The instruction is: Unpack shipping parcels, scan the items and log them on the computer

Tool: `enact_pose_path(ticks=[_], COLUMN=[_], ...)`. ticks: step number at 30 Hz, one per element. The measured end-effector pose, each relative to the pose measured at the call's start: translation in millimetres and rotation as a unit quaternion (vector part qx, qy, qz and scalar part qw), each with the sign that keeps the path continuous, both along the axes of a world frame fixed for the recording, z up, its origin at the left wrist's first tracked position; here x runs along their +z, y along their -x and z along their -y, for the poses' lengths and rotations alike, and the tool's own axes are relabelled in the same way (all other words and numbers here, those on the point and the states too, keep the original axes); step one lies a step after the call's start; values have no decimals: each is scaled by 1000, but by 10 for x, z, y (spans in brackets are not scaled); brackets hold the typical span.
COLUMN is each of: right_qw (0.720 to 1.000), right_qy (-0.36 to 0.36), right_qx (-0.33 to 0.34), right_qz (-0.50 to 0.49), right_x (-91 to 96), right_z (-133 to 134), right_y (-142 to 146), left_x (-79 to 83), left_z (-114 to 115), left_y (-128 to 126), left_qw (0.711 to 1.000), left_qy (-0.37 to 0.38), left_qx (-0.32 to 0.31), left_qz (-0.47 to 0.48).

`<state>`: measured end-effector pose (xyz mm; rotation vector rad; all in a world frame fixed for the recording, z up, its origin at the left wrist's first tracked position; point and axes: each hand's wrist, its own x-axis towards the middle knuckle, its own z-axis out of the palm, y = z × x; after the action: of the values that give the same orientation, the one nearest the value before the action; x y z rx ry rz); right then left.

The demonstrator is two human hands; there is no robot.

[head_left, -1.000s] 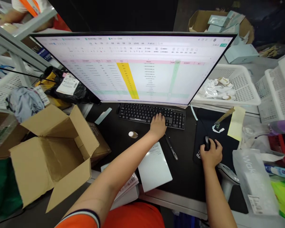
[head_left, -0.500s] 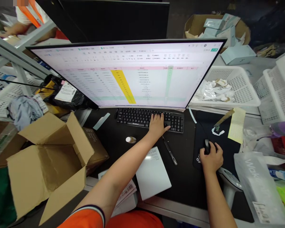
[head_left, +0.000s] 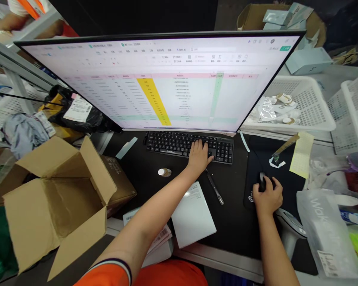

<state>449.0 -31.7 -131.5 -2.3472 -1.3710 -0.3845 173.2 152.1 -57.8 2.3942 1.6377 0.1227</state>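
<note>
My left hand [head_left: 198, 158] rests on the right part of a black keyboard [head_left: 170, 143], fingers stretched over the keys and thumb out to the side. Over a dark mouse pad [head_left: 289, 186], my right hand [head_left: 267, 195] is curled around a black computer mouse [head_left: 262, 180]. A wide monitor [head_left: 191, 99] behind the keyboard shows a spreadsheet with a yellow column. Below the keyboard lie a pen-like tool [head_left: 214, 186], a white flat box [head_left: 193, 216] and a small bottle with a white cap [head_left: 164, 172].
An open cardboard box [head_left: 74, 198] stands to the left. On the right are a handheld scanner [head_left: 290, 224], a frosted plastic bag [head_left: 325, 230] and a yellow paper [head_left: 302, 155]. A white basket [head_left: 313, 107] holds small items. Another person's arm [head_left: 13, 20] shows at the upper left.
The view has tilted and moved slightly closer to the monitor. My left hand has stayed on the keyboard, and my right hand has stayed on the computer mouse.
</note>
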Motion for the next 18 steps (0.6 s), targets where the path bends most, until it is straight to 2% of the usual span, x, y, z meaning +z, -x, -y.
enact_pose_path(ticks=[8,18], right_qw=[1000,1000], right_qy=[9,4], right_qx=[4,-9], right_qz=[-13,-8], right_x=[9,37], right_z=[-1,-8], right_y=[2,23], left_x=[-58,-28], left_z=[35,-5], left_y=[-2,7], left_qw=[1000,1000], left_qy=[-8,-17], left_qx=[-1,-1], left_qz=[3,-5])
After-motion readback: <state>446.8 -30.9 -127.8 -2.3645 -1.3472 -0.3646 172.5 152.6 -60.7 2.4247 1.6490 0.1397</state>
